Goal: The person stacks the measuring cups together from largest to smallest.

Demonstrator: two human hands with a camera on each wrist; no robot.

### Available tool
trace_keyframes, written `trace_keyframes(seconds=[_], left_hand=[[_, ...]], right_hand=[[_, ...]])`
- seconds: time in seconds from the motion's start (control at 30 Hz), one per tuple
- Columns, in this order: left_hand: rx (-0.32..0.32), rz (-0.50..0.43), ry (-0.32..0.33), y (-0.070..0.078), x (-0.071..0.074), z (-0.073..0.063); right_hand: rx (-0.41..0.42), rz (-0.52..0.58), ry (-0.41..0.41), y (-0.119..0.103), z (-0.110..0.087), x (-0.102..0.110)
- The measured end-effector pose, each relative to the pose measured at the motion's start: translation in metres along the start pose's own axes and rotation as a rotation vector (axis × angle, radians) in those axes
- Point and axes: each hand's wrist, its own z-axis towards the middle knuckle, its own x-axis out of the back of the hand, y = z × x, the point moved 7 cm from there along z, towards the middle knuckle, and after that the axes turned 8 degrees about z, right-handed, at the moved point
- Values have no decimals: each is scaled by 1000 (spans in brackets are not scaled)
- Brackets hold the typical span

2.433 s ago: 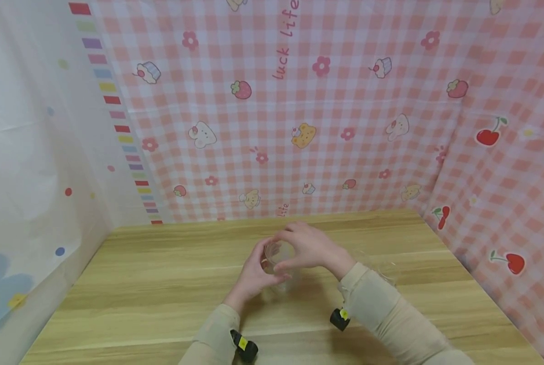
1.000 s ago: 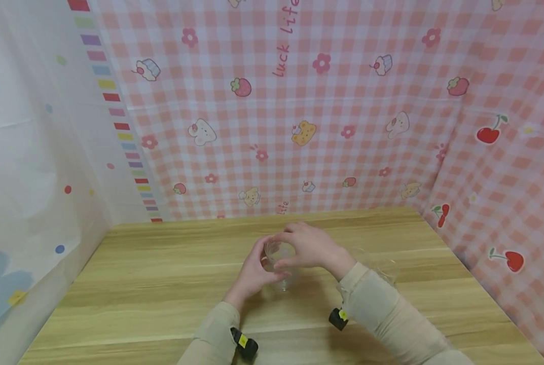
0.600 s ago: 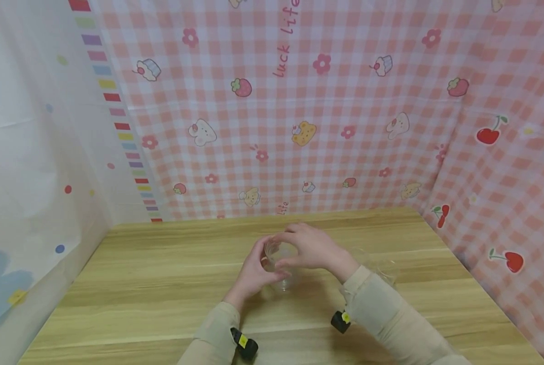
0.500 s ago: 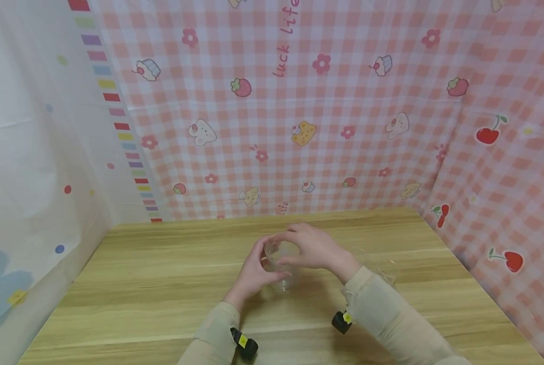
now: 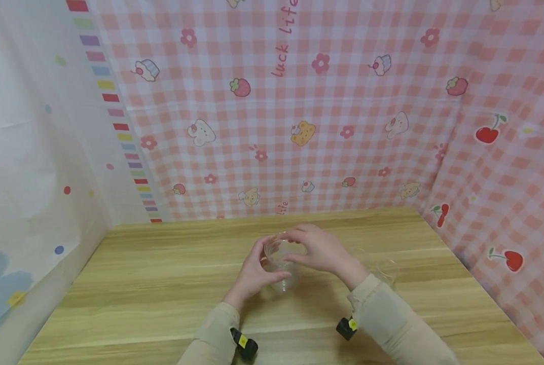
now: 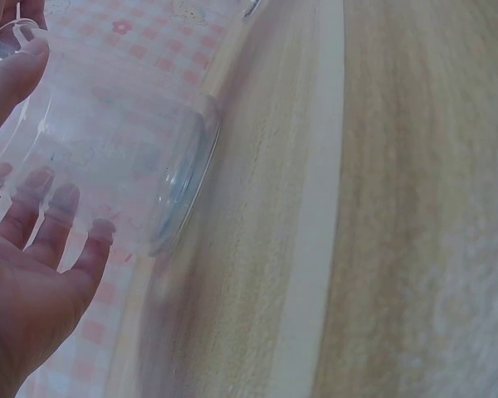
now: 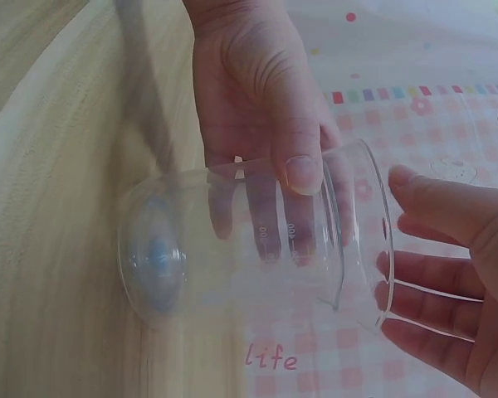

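- Right hand [image 5: 324, 251]: it has shifted a little to the right of the cup [image 7: 232, 265], so more of the mouth shows in the head view; the left hand [image 5: 255, 271] looks much as before. I judge that the left now does most of the steadying while the right eases its hold.
- Hands: the left is clamped round the cup's side, thumb in front and fingers behind. The right has thumb and fingers spread apart at the cup's rim [image 7: 392, 224]; whether they press on it, I cannot tell.
- Place: the cup is upright between both hands, seemingly standing on the counter [image 5: 162, 284].
- Look: clear and colourless, with pale measuring marks [image 7: 290, 243] on the wall, a bluish sheen at the base [image 7: 153, 257] and a second ring under the rim, perhaps another piece.
- Right of the cup: a faint clear object [image 5: 386, 268], partly behind the right sleeve [image 5: 386, 314].
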Motion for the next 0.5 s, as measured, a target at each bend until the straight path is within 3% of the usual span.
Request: trace_keyframes(seconds=[0.33, 0.5], left_hand=[[-4, 6, 6, -1, 0, 1], [-12, -1, 20, -23, -5, 8]], right_hand=[[-4, 11, 85, 4, -9, 5], [-13, 36, 111, 9, -14, 9]])
